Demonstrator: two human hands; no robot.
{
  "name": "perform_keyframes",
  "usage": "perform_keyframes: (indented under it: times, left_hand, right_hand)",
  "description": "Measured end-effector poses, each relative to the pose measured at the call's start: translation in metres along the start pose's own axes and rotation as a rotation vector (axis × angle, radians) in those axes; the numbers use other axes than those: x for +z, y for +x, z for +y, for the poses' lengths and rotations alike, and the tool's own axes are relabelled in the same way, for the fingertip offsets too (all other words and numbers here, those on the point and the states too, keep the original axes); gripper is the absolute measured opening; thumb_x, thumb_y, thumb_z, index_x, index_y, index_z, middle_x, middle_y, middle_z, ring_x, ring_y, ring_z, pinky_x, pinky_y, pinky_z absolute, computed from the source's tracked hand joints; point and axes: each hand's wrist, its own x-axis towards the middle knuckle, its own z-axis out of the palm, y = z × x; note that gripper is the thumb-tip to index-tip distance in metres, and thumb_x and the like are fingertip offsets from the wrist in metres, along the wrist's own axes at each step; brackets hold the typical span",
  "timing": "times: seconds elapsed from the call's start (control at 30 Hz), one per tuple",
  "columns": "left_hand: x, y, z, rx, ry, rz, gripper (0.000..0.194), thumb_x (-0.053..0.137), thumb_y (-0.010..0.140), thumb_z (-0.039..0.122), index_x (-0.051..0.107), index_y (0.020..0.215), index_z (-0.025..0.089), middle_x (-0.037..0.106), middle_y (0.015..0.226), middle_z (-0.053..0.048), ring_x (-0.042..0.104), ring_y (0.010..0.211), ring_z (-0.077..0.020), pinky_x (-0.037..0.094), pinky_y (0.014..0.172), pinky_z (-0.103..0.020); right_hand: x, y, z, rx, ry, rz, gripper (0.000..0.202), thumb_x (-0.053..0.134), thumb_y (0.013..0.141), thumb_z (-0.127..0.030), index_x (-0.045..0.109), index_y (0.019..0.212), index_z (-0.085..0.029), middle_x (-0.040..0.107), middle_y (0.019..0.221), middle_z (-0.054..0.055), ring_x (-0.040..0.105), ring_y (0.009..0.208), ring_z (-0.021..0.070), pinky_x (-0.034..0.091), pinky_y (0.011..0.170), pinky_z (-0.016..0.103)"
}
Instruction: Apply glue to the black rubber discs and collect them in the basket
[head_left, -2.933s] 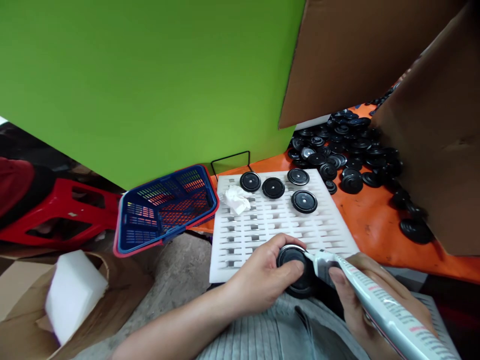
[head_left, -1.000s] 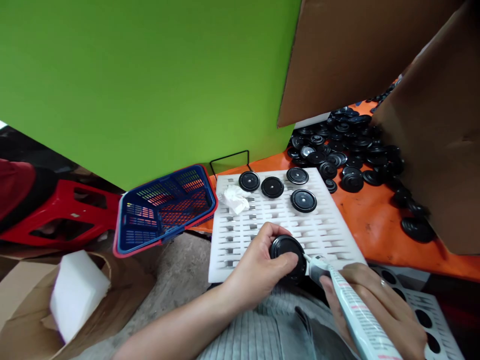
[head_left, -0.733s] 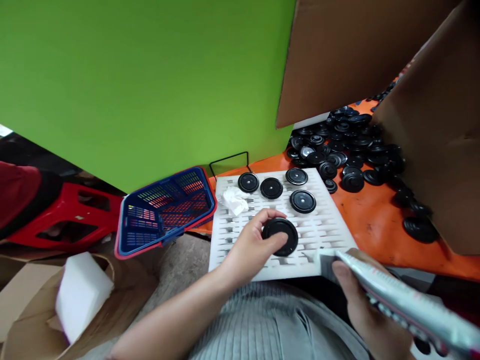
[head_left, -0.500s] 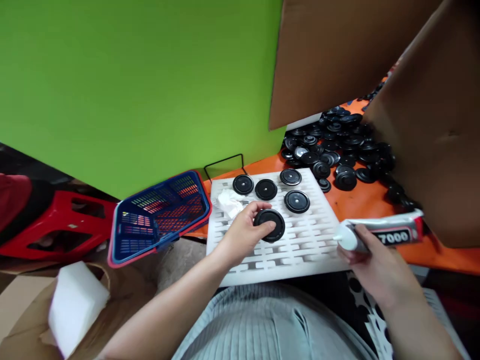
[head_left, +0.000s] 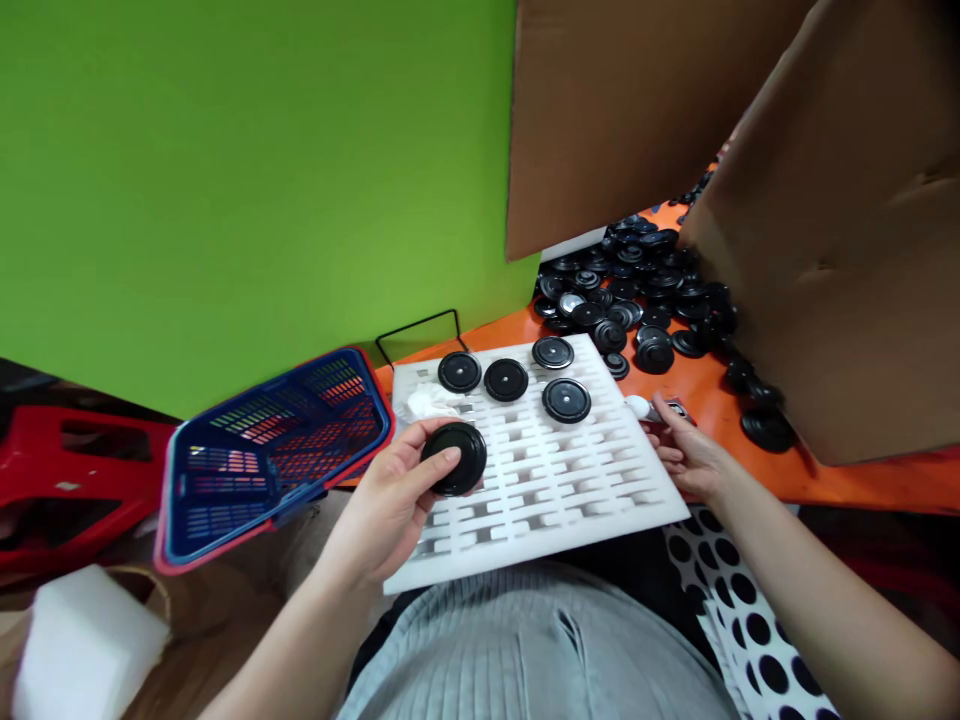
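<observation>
My left hand pinches a round black disc with a stepped rim, thumb across its face, above the left side of a white slotted foam tray. Several similar black discs lie on the tray's far part, beside a crumpled white tissue. At the tray's right edge, my right hand is closed on a glue tube. Its pale nozzle end points left, and most of its body is hidden by my fingers and the viewing angle.
A heap of black discs covers the orange tabletop behind the tray. Cardboard stands at right, a green panel at back. Left are a blue basket and red stool. Black-dotted sheets hang below my right arm.
My left hand has lifted the disc and drawn it left, toward me. The glue tube has turned from lying sideways to pointing away, more end-on. The view has shifted right.
</observation>
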Motion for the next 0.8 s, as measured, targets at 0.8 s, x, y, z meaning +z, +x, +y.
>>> perform_keyframes:
  times: [0.8]
  left_hand:
    - [-0.059,-0.059,-0.032,-0.112,-0.407,0.052,0.038,0.045,0.098,0.039,0.059,0.119,0.011,0.070,0.109,-0.016,0.070,0.096,-0.0274,0.058,0.081,-0.039]
  right_hand:
    - [0.190,-0.042,0.060,-0.860,-1.596,-0.391,0.017,0.053,0.093,-0.024,0.062,0.079,-0.022,0.058,0.084,0.000,0.059,0.073,0.0126,0.047,0.064,0.025]
